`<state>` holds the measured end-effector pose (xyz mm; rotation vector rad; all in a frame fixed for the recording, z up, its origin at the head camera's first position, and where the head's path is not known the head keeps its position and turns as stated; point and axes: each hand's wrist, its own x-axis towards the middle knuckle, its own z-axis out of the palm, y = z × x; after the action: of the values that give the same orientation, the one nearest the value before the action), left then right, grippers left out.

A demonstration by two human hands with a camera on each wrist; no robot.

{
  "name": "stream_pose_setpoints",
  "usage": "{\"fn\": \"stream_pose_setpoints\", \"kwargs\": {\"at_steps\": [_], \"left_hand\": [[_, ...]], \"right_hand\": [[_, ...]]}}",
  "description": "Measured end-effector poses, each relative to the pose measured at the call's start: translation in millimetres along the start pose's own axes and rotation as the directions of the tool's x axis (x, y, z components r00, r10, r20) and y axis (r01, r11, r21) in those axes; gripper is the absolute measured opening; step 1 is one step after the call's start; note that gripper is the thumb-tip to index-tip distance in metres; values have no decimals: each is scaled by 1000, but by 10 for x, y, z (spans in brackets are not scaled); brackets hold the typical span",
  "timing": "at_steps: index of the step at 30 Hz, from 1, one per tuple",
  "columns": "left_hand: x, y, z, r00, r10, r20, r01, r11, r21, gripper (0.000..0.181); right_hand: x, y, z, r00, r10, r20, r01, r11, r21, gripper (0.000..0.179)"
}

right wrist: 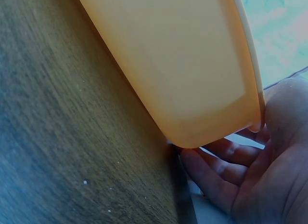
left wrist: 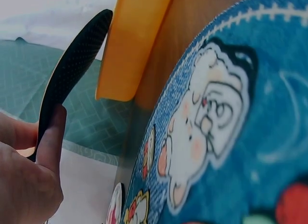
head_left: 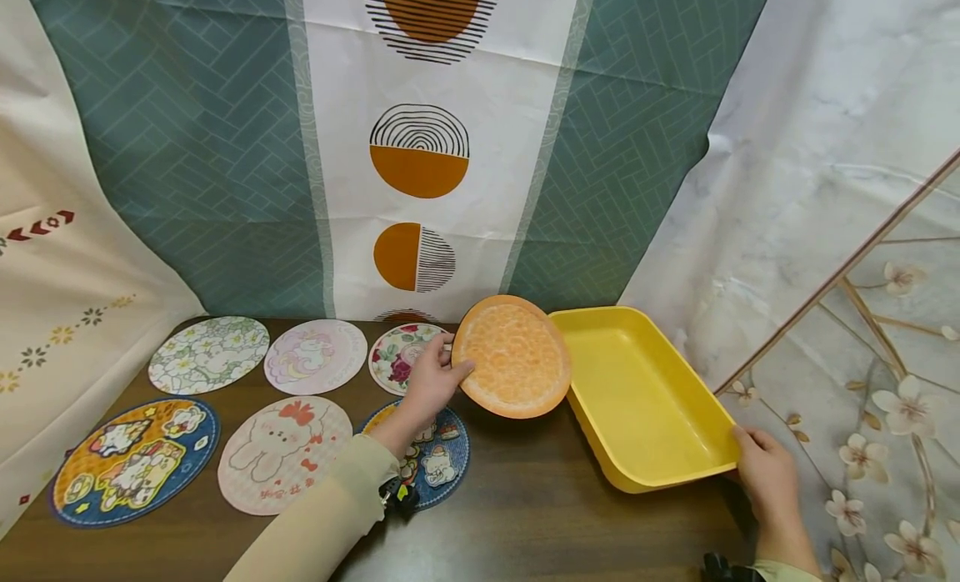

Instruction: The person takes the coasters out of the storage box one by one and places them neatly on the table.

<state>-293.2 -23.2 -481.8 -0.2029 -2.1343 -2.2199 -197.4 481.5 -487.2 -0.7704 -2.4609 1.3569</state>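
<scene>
My left hand (head_left: 429, 378) pinches the left edge of a round orange mat (head_left: 513, 357), thumb on its printed face. The mat is tilted up off the table, beside the left rim of a yellow plastic tub (head_left: 645, 398). Seen from the left wrist, its underside (left wrist: 72, 65) is black and dotted, with fingers behind it. My right hand (head_left: 768, 474) grips the tub's near right corner. In the right wrist view the thumb side is at the rim and the fingers (right wrist: 207, 173) curl under the outer wall (right wrist: 173, 65).
Several round printed mats lie in two rows on the left, among them a blue one with cartoon figures (head_left: 442, 469) beneath my left forearm and a rose-patterned one (head_left: 393, 369). Patterned cloth (head_left: 637, 132) hangs behind the dark wooden table (head_left: 525, 515); floral cloth (head_left: 862, 382) borders the right.
</scene>
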Motion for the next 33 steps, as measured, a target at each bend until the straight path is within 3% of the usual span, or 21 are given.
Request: {"fn": "stream_pose_setpoints", "kwargs": {"at_steps": [8,15,21,33], "left_hand": [[-42,-14,-101,1000,-6,-13,6,1000,0,52],[-68,-60,-205,999,-7,39,7,1000,-18,50],[-94,-86,-208,997,-31,64,32,999,-21,50],[-74,-122,-155,995,-82,64,76,992,101,47]], "right_hand": [[16,5,3,1000,-4,2,4,1000,-2,66],[10,5,5,1000,-5,-2,5,1000,16,64],[9,13,0,1000,-12,-1,12,999,32,62],[29,35,-9,999,-28,-31,28,999,-29,61]]}}
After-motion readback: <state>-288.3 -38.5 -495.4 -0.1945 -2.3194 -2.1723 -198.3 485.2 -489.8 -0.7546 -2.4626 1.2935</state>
